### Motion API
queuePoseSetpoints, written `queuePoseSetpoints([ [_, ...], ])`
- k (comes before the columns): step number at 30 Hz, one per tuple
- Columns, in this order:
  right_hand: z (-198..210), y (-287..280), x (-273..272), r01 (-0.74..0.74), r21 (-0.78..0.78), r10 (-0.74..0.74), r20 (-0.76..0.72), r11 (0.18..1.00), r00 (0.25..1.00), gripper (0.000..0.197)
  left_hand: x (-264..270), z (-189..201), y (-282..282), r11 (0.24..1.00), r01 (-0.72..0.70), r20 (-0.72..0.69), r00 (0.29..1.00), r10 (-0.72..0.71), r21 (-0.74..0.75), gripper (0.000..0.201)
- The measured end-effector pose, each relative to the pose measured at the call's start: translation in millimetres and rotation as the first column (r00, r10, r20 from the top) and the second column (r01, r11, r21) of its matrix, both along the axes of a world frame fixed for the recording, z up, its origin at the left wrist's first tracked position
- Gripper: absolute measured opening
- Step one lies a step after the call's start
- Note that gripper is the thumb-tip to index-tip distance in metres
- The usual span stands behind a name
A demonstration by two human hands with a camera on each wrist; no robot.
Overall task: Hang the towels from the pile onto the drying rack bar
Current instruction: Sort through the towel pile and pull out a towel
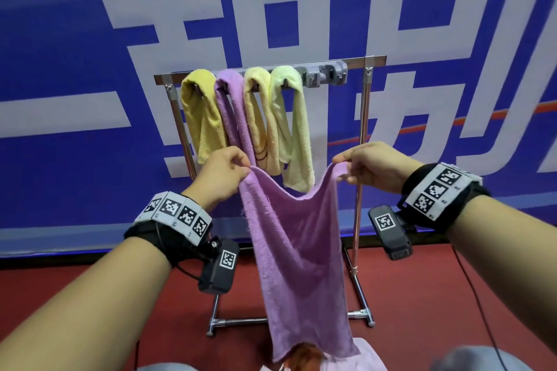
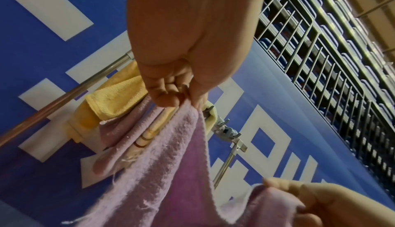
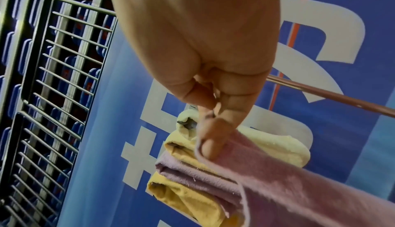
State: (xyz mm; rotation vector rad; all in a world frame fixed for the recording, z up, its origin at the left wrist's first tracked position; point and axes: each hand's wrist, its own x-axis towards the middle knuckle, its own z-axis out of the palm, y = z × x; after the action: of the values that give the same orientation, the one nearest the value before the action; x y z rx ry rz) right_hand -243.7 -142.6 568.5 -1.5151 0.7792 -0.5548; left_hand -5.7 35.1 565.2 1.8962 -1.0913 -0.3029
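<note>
A purple towel (image 1: 301, 253) hangs spread between my two hands, in front of the drying rack. My left hand (image 1: 224, 173) pinches its top left corner, and my right hand (image 1: 366, 164) pinches the top right corner. In the left wrist view the left hand (image 2: 177, 94) holds the purple towel (image 2: 171, 171) between thumb and curled fingers. In the right wrist view the right hand (image 3: 213, 124) pinches the towel's edge (image 3: 267, 171). The rack bar (image 1: 271, 68) carries several hung towels: yellow (image 1: 202, 111), purple (image 1: 235, 108), pale yellow (image 1: 259, 111) and light green (image 1: 294, 123).
The bar's right end, with grey clips (image 1: 327, 72), is bare of towels. The chrome rack's feet (image 1: 217, 324) stand on a red floor before a blue banner wall. More fabric, pinkish and orange (image 1: 304, 358), lies below the hanging towel's bottom edge.
</note>
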Motion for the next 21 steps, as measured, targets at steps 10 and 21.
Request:
queuePoseSetpoints([
  [10, -17, 12, 12, -0.111, -0.560, -0.020, -0.223, 0.821, 0.975, 0.016, -22, 2, -3, 0.993, 0.073, -0.011, 0.997, -0.072, 0.089, 0.031],
  [21, 6, 47, 34, -0.170, -0.690, 0.162, -0.078, 0.703, 0.984, 0.016, -43, 23, -6, 0.978, 0.207, -0.009, 0.978, -0.207, 0.014, 0.014],
])
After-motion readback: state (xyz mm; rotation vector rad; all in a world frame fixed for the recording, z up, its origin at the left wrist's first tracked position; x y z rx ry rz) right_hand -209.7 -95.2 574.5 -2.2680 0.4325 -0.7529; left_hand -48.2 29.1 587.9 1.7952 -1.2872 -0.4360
